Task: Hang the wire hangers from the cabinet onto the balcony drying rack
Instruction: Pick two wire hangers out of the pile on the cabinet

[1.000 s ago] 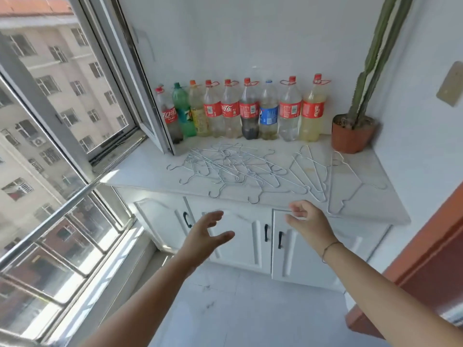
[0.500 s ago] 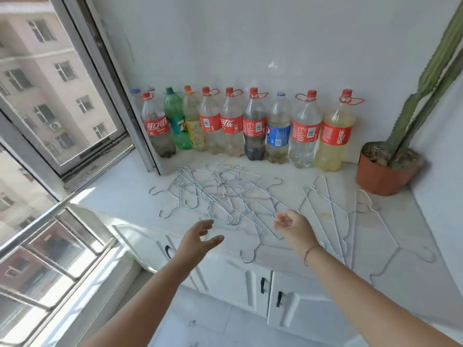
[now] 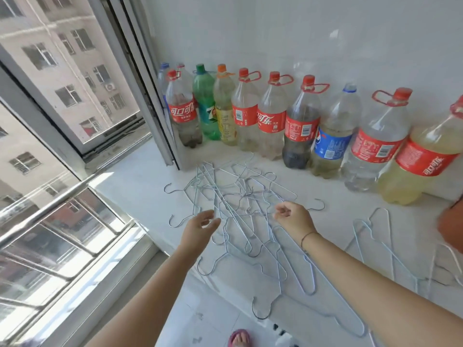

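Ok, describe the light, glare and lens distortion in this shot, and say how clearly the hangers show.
All head view: hard daylight from the window bleaches the cabinet top near it; the wide lens bows the window frame and leans the bottles outward; the pale wire hangers show faintly on white; the orange pot at the right edge is blurred.

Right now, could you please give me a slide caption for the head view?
Left hand and right hand reach over tangled wire hangers on the cabinet top, bottles lined behind.
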### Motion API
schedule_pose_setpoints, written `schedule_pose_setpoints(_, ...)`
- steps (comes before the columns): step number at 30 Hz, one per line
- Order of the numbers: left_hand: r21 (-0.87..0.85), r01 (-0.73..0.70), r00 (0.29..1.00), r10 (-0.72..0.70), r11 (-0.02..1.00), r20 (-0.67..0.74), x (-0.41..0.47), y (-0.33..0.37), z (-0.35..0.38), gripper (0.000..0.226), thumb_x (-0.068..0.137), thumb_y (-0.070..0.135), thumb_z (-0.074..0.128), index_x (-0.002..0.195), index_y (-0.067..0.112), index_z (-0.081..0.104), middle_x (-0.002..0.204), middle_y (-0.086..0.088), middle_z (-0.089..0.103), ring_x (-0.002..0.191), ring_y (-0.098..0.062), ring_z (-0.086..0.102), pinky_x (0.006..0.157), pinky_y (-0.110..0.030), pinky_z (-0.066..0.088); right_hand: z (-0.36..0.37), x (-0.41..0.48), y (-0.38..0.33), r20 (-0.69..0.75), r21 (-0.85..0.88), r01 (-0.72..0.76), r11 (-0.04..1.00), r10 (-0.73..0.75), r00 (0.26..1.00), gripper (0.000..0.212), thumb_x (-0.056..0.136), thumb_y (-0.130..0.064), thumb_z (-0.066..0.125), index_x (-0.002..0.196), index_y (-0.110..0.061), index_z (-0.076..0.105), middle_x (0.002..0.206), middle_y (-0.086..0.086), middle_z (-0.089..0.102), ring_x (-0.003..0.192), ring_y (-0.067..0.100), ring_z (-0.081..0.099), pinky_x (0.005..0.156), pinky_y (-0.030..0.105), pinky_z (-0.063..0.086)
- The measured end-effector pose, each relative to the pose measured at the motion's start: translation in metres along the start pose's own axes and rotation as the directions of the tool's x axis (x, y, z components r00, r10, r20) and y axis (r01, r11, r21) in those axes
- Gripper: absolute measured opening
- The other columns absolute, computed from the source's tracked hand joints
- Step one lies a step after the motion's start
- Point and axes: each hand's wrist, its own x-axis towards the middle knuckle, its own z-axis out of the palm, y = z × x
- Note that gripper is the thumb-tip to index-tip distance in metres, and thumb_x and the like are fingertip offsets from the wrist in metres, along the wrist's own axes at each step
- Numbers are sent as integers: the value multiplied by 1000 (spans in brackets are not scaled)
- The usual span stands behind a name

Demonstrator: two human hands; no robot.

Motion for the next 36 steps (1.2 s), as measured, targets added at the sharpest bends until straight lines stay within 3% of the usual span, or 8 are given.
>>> schedule_pose_setpoints(7, 152, 10, 999, -16, 988, 42, 114, 4, 0, 30, 88, 22, 62, 116, 10, 65, 112, -6, 68, 106, -19, 61, 92, -27, 43, 29, 64, 5, -16, 1, -104, 995, 104, 994, 22, 80, -11, 63, 101, -8, 66, 98, 5, 67, 87, 17, 59, 87, 31, 48)
schedule_pose_setpoints(15, 286, 66, 993, -90, 956, 71, 209, -6, 1, 30, 87, 16, 62, 116, 9, 65, 111, -10, 68, 105, -25, 62, 87, -26, 43, 64, 99, -1, -40, 44, -189, 981, 190, 981, 19, 79, -10, 64, 98, -10, 67, 87, 0, 64, 81, 15, 59, 78, 23, 45)
schedule_pose_setpoints(20, 220, 148, 988, -152, 964, 2, 203, -28, -19, 25, 86, 13, 62, 110, 9, 68, 103, -9, 70, 96, -22, 64, 82, -26, 45, 113, 81, -11, 162, -69, -131, 989, 140, 977, 20, 74, -21, 71, 93, -16, 67, 79, -10, 59, 69, 4, 53, 71, 18, 44)
schedule_pose_setpoints(24, 134, 174, 984, -177, 976, 10, 181, -43, -29, 21, 86, 13, 62, 106, 12, 69, 98, -6, 70, 88, -17, 63, 74, -22, 44, 132, 68, -7, 108, -223, 18, 975, 6, 994, 25, 70, -28, 74, 90, -18, 65, 91, -4, 59, 85, 12, 53, 77, 21, 42)
schedule_pose_setpoints(27, 98, 179, 982, -184, 979, 44, 167, -50, -31, 14, 85, 20, 63, 96, 27, 68, 92, 2, 70, 88, -13, 64, 72, -24, 49, 128, 54, -6, 65, -216, 78, 973, -66, 996, 23, 68, -26, 76, 85, -18, 64, 85, -9, 54, 82, 12, 52, 77, 22, 41)
schedule_pose_setpoints(30, 110, 181, 982, -186, 977, 37, 156, -54, -32, 11, 77, 35, 61, 84, 43, 64, 89, 12, 70, 90, -8, 65, 81, -37, 51, 124, 31, 0, 167, -210, 151, 966, -117, 979, 23, 68, -30, 77, 83, -18, 63, 77, -18, 44, 80, 7, 49, 76, 22, 42)
schedule_pose_setpoints(33, 103, 186, 982, -188, 977, 14, 146, -54, -30, 10, 80, 32, 63, 84, 40, 65, 90, 11, 70, 92, -9, 64, 85, -38, 51, 123, 8, 12, 259, -190, 180, 965, -128, 957, 22, 70, -33, 75, 83, -19, 63, 77, -21, 43, 77, -7, 41, 76, 17, 39)
schedule_pose_setpoints(36, 67, 182, 983, -183, 981, -3, 132, -53, -28, 11, 86, 21, 62, 95, 26, 67, 94, 3, 70, 93, -12, 63, 76, -26, 49, 122, -11, 25, 287, -191, 187, 964, -127, 949, 22, 70, -36, 73, 83, -21, 63, 78, -21, 45, 77, -4, 43, 76, 17, 39)
